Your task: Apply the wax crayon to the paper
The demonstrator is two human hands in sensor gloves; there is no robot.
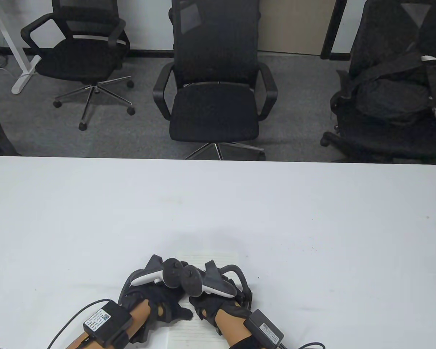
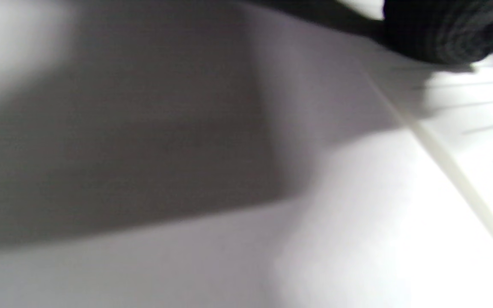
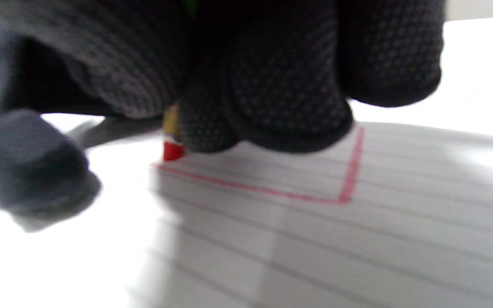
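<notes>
At the near edge of the white table [image 1: 94, 218] lies a sheet of white lined paper [image 1: 189, 334], mostly covered by both gloved hands; the right hand [image 1: 218, 309] has its fingers [image 3: 289, 107] bunched tight around a red wax crayon with a yellow wrapper [image 3: 172, 141], its tip touching the paper at the end of a red line [image 3: 250, 188] that turns a corner; the left hand [image 1: 156, 301] rests on the sheet's left side, how its fingers lie I cannot tell; beyond the table stands a black mesh office chair [image 1: 214, 83].
</notes>
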